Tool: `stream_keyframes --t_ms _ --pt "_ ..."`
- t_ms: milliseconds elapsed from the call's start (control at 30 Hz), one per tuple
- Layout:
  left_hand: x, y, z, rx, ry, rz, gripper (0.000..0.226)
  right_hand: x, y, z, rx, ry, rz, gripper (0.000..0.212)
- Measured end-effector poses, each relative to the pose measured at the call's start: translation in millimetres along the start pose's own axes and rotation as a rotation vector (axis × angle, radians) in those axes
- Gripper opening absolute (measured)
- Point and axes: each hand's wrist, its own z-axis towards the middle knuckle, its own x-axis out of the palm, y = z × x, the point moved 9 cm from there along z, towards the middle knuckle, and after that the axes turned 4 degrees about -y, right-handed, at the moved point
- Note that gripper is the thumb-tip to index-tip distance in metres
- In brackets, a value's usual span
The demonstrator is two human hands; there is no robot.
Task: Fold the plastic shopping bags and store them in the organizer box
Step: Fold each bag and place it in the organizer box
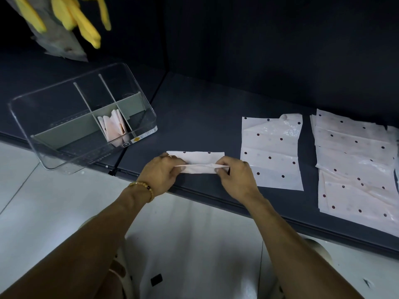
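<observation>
Both hands, left hand and right hand, pinch the ends of a pale pink, dark-dotted plastic bag, folded into a narrow strip near the dark table edge, at four o'clock from the clear organizer box.

Yellow gloves hanging above dark table

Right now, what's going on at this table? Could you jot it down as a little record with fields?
activity: folding a polka-dot plastic bag into a narrow strip
left hand: pinches the strip's left end
right hand: pinches the strip's right end
organizer box: clear, grey dividers, left of the hands
stored so far: folded bags standing in a middle compartment
waiting: one flat bag right of the hands, then a stack of bags farther right
surface: dark table
</observation>
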Motion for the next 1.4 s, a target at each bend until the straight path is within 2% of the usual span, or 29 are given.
stream_keyframes --t_ms 67,133,233,433,667,867,933,967,1067,1133,1200,1267,1333,1400 --pt "-5.9 15.8 1.8 -0.159 -0.038 -0.089 0.021 1.3 -9.0 6.3 0.109 0.000 0.069 0.001" --pt "-8.4 31.4 1.5 -0.302 -0.068 -0.090 0.025 3.8 -13.0 10.9 0.177 -0.011 0.054 0.011" --pt "-10.5 43.1 1.2 -0.425 -0.114 -0.041 0.029 3.5 -13.1 16.0 0.220 -0.067 0.024 0.019" --pt "-12.1 45.1 6.7 -0.511 -0.126 0.086 0.033 4.5 -4.7 23.3 0.175 -0.115 -0.108 0.018" --pt "-14.3 53.1 9.5 -0.600 -0.181 0.121 0.033 5.5 -13.1 30.4 0.300 -0.143 -0.134 0.020" --pt "-16.7 56.1 8.3 -0.576 -0.260 0.168 0.033 6.8 -18.7 37.2 0.357 -0.116 -0.129 0.017" --pt "-23.2 51.9 4.6 -0.523 -0.310 0.187 0.033 7.0 -18.7 37.4 0.372 -0.116 -0.138 0.018" --pt "-27.6 44.6 3.7 -0.436 -0.347 0.198 0.030 7.2 -18.7 36.9 0.377 -0.118 -0.144 0.018" --pt "-23.9 3.5 -0.9 0.080 -0.342 0.316 0.022 7.1 -19.0 37.5 0.379 -0.111 -0.145 0.017" --pt "-15.8 -7.1 -8.9 0.309 -0.286 0.403 0.031 8.2 -18.0 38.6 0.376 -0.093 -0.142 0.018" --pt "-15.8 -4.9 -12.5 0.382 -0.269 0.438 0.040 6.3 -15.7 35.5 0.376 -0.105 -0.142 0.020" --pt "-18.2 -1.9 -13.7 0.392 -0.270 0.439 0.043 -1.3 -8.1 27.6 0.330 -0.194 -0.212 0.023" --pt "-17.5 -0.9 -13.1 0.380 -0.265 0.426 0.043 -4.5 19.5 16.8 0.117 -0.326 -0.383 0.025" --pt "-14.8 0.8 -13.4 0.352 -0.255 0.401 0.042 16.0 61.1 3.3 -0.162 -0.362 -0.391 0.028"
